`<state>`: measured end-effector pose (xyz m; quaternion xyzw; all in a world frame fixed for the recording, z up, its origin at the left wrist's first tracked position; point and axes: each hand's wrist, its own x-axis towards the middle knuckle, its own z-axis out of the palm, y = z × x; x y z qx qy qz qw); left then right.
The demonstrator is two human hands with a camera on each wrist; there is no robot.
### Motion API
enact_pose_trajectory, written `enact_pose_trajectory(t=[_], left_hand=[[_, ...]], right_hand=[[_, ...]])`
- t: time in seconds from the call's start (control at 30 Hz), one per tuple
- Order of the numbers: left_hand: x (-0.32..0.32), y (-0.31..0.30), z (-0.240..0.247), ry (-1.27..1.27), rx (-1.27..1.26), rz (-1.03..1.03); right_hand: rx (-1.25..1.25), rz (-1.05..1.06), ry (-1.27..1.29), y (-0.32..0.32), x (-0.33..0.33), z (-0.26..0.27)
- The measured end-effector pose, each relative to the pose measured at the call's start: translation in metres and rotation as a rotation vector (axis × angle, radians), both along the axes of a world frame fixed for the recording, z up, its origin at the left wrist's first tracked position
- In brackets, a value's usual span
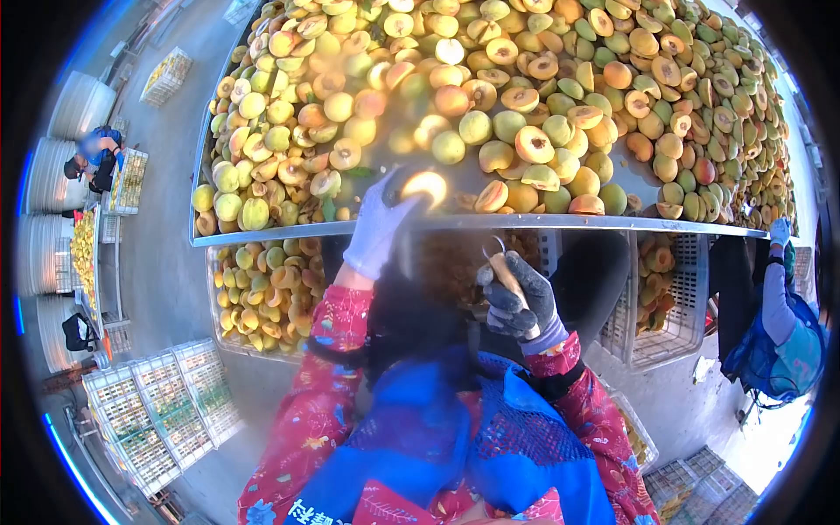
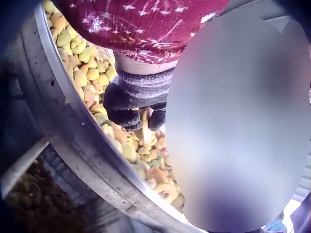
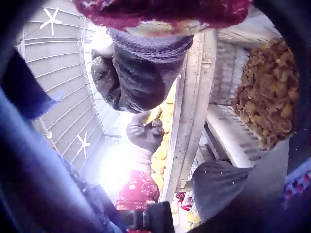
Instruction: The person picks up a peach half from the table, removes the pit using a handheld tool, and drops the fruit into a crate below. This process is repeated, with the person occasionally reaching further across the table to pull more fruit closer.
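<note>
My left hand (image 1: 382,220), in a pale glove with dark fingers, is over the near rim of the metal table. It pinches a peach half (image 1: 426,185), whose cut face glows in the light. In the left wrist view, the peach half (image 2: 145,130) shows between the dark fingertips. Lower and to the right, my right hand (image 1: 531,302) grips a pitting knife (image 1: 510,282) by its wooden handle. The knife's curved metal tip points up, away from the fruit. Halved peaches (image 1: 534,144) lie heaped just beyond both hands.
The metal table's raised rim (image 1: 490,224) runs across in front of me. Beneath it stand a crate of peach halves (image 1: 271,297) and another crate (image 1: 669,302). One person (image 1: 792,341) works at the right end; another (image 1: 98,162) is far left near stacked crates (image 1: 162,407).
</note>
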<state>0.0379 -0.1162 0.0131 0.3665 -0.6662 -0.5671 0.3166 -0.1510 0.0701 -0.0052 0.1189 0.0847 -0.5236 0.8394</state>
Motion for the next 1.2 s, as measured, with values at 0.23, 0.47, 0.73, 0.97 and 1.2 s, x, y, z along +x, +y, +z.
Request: enact_pose_trajectory(t=[0.23,0.47,0.73,0.97,1.2], left_hand=[[-0.013,0.063,0.022,0.233,0.448,0.062],[0.008,0.095,-0.016,-0.021,-0.021,0.023],[-0.018,0.113,0.025,-0.118,-0.262,0.109],[-0.019,0.126,0.008,-0.12,0.117,0.161],[-0.019,0.129,-0.011,-0.206,-0.036,0.131]], right_hand=[[-0.21,0.201,1.294,-0.005,0.008,0.08],[-0.59,0.067,2.034,0.001,0.033,0.071],[-0.605,0.094,2.033,0.013,0.042,0.052],[-0.449,0.336,1.757,0.014,0.03,0.06],[-0.445,0.062,1.708,0.03,0.039,0.028]])
